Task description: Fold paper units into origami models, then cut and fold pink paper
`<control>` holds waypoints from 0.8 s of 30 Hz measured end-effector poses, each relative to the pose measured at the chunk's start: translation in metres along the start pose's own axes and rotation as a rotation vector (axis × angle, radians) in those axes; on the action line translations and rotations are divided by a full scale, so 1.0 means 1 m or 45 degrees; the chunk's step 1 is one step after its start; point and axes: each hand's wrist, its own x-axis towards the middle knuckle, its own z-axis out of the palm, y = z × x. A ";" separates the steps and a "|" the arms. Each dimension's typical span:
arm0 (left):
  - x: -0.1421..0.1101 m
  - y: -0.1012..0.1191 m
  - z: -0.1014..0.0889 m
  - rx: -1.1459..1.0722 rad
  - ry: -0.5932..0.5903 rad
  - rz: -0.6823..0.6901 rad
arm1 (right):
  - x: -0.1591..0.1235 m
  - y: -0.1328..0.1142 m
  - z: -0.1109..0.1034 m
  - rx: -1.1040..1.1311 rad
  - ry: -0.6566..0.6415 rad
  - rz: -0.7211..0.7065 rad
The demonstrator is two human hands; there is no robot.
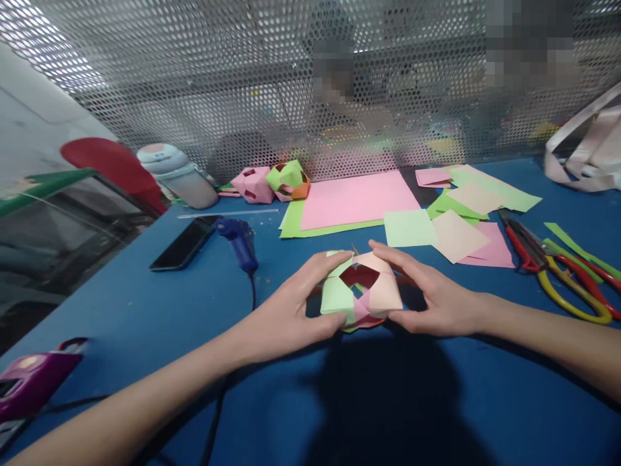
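A folded paper ball (361, 294) of green, peach and pink panels, with an open hole on top, sits on the blue table (145, 310) between both hands. My left hand (295, 304) grips its left side, fingers over the top and thumb underneath. My right hand (429, 294) holds its right side, index finger stretched across the top edge. Both hands are closed on it.
Behind lie a large pink sheet (356, 197) on green paper, loose paper squares (456, 233), two finished paper balls (272, 181), scissors (557, 265) at right, a blue glue gun (240, 243), a phone (184, 243), a bottle (177, 175). A perforated metal screen (242, 84) closes the back; people sit beyond it.
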 end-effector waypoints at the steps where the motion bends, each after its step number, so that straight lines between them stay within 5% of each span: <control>1: 0.000 0.000 0.000 -0.008 -0.008 -0.005 | 0.000 0.001 0.000 -0.015 -0.003 -0.008; 13: 0.002 -0.006 -0.001 -0.263 -0.029 -0.069 | -0.001 0.002 -0.001 0.007 -0.048 0.065; 24: 0.001 0.000 0.002 -0.174 -0.009 -0.021 | 0.001 -0.003 0.001 -0.049 -0.059 0.142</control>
